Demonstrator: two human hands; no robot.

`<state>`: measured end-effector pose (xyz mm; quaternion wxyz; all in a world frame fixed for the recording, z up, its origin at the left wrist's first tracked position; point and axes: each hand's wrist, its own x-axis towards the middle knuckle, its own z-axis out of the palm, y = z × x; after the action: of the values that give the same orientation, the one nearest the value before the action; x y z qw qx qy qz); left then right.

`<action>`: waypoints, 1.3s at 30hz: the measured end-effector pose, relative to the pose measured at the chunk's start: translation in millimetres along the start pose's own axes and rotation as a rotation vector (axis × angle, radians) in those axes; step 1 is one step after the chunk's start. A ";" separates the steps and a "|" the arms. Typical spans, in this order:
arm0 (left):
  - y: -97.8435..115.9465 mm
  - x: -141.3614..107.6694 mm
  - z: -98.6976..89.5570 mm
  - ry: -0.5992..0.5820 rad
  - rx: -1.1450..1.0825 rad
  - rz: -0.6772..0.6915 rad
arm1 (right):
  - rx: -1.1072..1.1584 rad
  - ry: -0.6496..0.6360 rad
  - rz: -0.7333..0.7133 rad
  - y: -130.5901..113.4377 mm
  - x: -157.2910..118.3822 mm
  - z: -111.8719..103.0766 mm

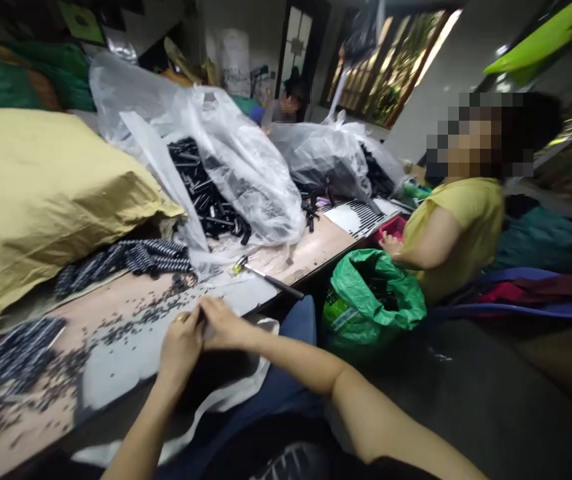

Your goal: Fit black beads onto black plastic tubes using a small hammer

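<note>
My left hand (182,343) and my right hand (223,325) meet above an open white bag (236,397) at my lap, close to the table's front edge. The fingers of both are closed around something small and dark, mostly hidden and blurred. Just beyond them lies a hammer (273,283) with a black handle and a yellowish head, its handle sticking out past the edge. A pale board (126,363) sits on the table under scattered small black pieces (151,313). Bundles of black ribbed strips (141,259) lie to the left of my hands.
Large clear plastic bags (246,167) spill black tube-like parts (206,193) at the back. Yellow sacking (51,207) covers the left side. A green sack (373,300) stands at my right, before a person in a yellow shirt (456,227). Another person (286,110) is farther back.
</note>
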<state>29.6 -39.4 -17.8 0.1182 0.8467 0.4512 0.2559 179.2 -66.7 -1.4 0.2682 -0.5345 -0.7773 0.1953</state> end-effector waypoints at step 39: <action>29.8 -21.4 20.0 -0.087 0.277 -0.073 | 0.098 -0.072 0.365 -40.4 -31.3 -70.5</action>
<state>51.5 -73.2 -28.7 0.0290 0.8482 0.5073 0.1498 202.9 -109.0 70.9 0.2261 -0.6456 -0.6660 0.2975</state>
